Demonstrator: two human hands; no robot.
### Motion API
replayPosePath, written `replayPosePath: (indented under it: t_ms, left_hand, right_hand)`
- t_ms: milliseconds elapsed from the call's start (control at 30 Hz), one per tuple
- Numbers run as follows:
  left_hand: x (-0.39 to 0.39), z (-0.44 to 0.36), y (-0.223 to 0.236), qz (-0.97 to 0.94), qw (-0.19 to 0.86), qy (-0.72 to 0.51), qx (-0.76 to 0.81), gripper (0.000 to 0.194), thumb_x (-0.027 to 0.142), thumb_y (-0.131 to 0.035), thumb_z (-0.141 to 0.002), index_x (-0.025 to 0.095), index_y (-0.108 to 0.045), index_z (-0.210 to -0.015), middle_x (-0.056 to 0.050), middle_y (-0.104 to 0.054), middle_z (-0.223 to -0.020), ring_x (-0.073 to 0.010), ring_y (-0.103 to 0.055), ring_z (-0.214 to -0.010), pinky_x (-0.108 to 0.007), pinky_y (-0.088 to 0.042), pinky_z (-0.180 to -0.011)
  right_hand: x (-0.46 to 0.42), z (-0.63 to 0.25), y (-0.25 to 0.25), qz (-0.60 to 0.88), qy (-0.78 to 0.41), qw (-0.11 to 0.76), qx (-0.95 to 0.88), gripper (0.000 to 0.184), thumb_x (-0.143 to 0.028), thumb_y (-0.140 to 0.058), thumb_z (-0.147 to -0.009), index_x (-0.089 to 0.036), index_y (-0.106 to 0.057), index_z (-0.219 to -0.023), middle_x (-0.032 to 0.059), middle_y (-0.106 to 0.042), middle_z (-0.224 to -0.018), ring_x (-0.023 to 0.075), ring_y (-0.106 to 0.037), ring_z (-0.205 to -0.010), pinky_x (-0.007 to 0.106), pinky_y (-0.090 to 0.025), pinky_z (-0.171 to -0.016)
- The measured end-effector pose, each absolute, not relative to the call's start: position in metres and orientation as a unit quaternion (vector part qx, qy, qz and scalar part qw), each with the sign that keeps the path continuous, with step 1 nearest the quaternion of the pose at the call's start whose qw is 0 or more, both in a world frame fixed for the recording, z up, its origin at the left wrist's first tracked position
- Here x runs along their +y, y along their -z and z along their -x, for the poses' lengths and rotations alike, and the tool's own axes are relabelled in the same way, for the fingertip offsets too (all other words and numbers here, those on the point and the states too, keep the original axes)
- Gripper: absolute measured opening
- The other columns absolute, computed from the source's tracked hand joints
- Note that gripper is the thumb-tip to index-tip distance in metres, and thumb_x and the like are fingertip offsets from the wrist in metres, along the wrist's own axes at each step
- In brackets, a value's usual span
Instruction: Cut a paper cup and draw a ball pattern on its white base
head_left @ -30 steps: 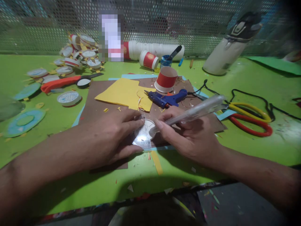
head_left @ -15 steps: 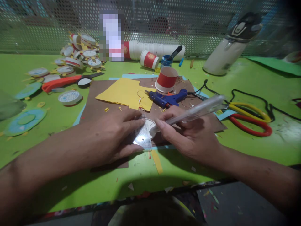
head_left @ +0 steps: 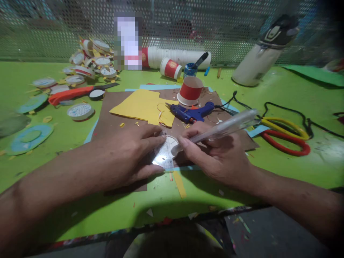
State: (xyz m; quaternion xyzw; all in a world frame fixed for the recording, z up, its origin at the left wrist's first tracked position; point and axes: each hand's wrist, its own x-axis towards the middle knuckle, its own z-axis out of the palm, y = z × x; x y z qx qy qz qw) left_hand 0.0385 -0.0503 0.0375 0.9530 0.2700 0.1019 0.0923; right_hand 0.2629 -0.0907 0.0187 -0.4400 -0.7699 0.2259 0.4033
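Note:
My left hand grips a clear protractor between thumb and fingers, pressing it over a small white disc. Part of the disc lies under the protractor, and a few drawn lines show on it. In my right hand is a clear-barrelled pen, closed in the fingers and tilted, with its tip down at the disc by the protractor's edge. A brown sheet lies beneath. Just beyond the hands are yellow paper and a blue glue gun.
A red-banded paper cup stands behind the glue gun. Scissors and a black cord lie right, a bottle behind them. Several small paper clock-like discs and an orange-handled cutter are at left. Paper scraps dot the green table.
Almost nothing differs. The pen and right hand have shifted very slightly at the disc, while my left hand keeps the protractor in the same place.

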Motion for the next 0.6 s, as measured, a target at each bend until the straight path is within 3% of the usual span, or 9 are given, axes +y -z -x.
replayPosePath:
  t_ms: [200, 400, 600]
  left_hand:
    - [-0.050, -0.040, -0.041, -0.956, 0.086, -0.063, 0.272, 0.040, 0.042, -0.054, -0.093, 0.015, -0.065, -0.120, -0.019, -0.061, -0.131, -0.0378, -0.063, -0.113, -0.056, -0.053, -0.095]
    - [-0.042, -0.021, -0.050, -0.959, 0.055, -0.098, 0.261, 0.049, 0.050, -0.055, -0.094, 0.024, -0.052, -0.136, -0.011, -0.061, -0.135, -0.0311, -0.062, -0.116, -0.043, -0.055, -0.090]
    - [-0.038, -0.008, -0.048, -0.960, 0.057, -0.064, 0.265, 0.055, 0.051, -0.056, -0.094, 0.033, -0.044, -0.144, -0.006, -0.057, -0.142, -0.0306, -0.061, -0.119, -0.040, -0.055, -0.091]
  right_hand:
    - [-0.090, -0.263, -0.021, 0.438, -0.208, 0.398, -0.779, 0.018, -0.021, -0.055, -0.093, -0.020, -0.060, -0.076, -0.0006, -0.066, -0.063, 0.0130, -0.065, -0.053, 0.024, -0.051, -0.055]
    - [-0.088, -0.263, -0.022, 0.443, -0.157, 0.399, -0.787, 0.023, -0.020, -0.056, -0.091, -0.020, -0.058, -0.069, -0.0010, -0.064, -0.060, 0.0128, -0.062, -0.054, 0.024, -0.047, -0.054]
    - [-0.089, -0.263, -0.022, 0.442, -0.139, 0.407, -0.787, 0.022, -0.019, -0.057, -0.090, -0.021, -0.056, -0.068, -0.0030, -0.060, -0.055, 0.0118, -0.059, -0.052, 0.023, -0.047, -0.055]
